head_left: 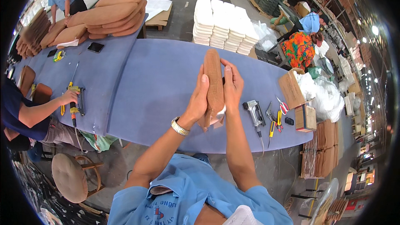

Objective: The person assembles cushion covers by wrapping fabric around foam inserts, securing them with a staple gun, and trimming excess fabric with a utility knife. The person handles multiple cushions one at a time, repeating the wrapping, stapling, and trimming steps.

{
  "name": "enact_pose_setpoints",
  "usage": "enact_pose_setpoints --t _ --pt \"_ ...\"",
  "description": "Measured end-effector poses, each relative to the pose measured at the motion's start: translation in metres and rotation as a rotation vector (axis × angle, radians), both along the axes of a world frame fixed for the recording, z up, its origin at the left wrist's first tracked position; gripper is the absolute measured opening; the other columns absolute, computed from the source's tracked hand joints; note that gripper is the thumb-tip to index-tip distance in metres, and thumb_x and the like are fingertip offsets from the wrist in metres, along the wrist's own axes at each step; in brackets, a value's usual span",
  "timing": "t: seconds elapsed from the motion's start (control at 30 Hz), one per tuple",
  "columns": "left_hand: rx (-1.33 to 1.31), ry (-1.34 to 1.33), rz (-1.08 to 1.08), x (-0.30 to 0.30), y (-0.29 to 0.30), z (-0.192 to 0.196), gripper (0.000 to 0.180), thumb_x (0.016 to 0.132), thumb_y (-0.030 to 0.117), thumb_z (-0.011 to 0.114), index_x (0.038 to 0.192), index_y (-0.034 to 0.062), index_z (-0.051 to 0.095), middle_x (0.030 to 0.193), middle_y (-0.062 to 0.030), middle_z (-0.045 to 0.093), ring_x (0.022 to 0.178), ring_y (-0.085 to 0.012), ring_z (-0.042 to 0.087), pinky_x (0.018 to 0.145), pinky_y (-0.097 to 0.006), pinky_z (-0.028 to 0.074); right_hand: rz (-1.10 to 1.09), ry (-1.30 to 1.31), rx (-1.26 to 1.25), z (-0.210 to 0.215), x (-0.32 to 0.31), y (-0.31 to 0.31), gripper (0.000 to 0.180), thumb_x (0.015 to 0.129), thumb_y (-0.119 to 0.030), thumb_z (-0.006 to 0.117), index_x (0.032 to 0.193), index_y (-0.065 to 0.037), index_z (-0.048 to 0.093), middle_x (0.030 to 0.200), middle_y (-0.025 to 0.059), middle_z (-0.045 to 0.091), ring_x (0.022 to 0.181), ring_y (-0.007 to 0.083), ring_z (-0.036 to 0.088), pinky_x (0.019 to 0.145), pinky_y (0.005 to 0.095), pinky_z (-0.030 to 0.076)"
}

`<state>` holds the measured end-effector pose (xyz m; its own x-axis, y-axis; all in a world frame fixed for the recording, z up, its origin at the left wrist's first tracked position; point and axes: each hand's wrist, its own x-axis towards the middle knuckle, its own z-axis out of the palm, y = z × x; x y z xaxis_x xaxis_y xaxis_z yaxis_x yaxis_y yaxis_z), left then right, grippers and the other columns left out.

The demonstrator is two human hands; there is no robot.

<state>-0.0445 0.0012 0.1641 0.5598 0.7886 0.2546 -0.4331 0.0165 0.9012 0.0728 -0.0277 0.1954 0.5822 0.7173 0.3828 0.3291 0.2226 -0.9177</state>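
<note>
A brown cushion (214, 85) is held edge-on over the blue table (162, 87), between the person's two hands. The left hand (197, 103) presses against one side, its thumb in sight and its other fingers partly hidden by the cushion; the right hand (232, 86) presses the opposite side, fingers curved toward the upper end. Both broad faces are turned mostly out of view, and whether the lower end touches the table cannot be told. A pale flap (219, 116) at that end is half covered, its material unclear. Right of the hands lies a staple gun (252, 114), its hose running off the table edge. At far left, a co-worker's hand (70, 96) grips a yellow tool (73, 107), the body cut off by the dark rim.
</note>
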Motion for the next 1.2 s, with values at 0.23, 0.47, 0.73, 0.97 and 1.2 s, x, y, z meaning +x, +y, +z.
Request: enact_pose_setpoints --t 0.23,0.47,0.73,0.97,1.2 --pt "-0.09 -0.036 -0.142 0.005 0.017 -0.015 0.081 0.111 0.06 0.022 0.166 0.0014 0.009 0.171 -0.0166 0.017 0.158 -0.0263 0.016 0.127 -0.037 0.02 -0.071 0.076 0.033 -0.012 0.005 0.016 0.032 0.107 -0.02 0.053 0.126 -0.001 0.07 0.11 0.0085 0.072 0.099 0.0147 0.062 0.091 0.0293 0.048" --pt "-0.325 -0.092 -0.256 -0.008 -0.001 -0.15 0.072 0.106 0.049 0.057 0.159 0.0074 0.033 0.151 -0.0128 0.051 0.137 -0.0238 0.052 0.113 -0.04 0.045 -0.01 0.131 0.061 -0.062 -0.004 0.001 0.038 0.108 -0.026 0.053 0.135 -0.004 0.067 0.136 0.0157 0.066 0.128 0.0262 0.056 0.113 0.0382 0.039" --pt "0.105 0.204 -0.155 0.02 -0.008 -0.045 0.081 0.108 0.065 0.029 0.162 0.0047 0.027 0.16 -0.0136 0.04 0.144 -0.0259 0.042 0.119 -0.038 0.036 0.037 0.041 0.337 0.024 0.009 -0.03 0.05 0.111 -0.035 0.046 0.142 0.001 0.059 0.156 0.0181 0.05 0.147 0.0298 0.042 0.124 0.0415 0.029" --pt "-0.406 0.185 -0.223 0.101 -0.017 0.012 0.085 0.108 0.067 0.024 0.161 0.001 0.033 0.163 -0.0183 0.039 0.149 -0.027 0.038 0.121 -0.037 0.032 -0.051 0.059 0.218 -0.001 0.092 -0.023 0.059 0.112 -0.043 0.042 0.141 0.005 0.06 0.144 0.017 0.061 0.134 0.0238 0.053 0.117 0.0383 0.037" --pt "-0.169 0.116 0.074 0.222 0.021 -0.059 0.081 0.108 0.062 0.042 0.158 -0.0019 0.037 0.156 -0.019 0.046 0.14 -0.0258 0.047 0.116 -0.036 0.039 -0.113 0.288 -0.086 -0.103 0.216 0.037 0.056 0.112 -0.041 0.042 0.134 0.006 0.064 0.132 0.0184 0.066 0.121 0.0222 0.059 0.109 0.0342 0.043"
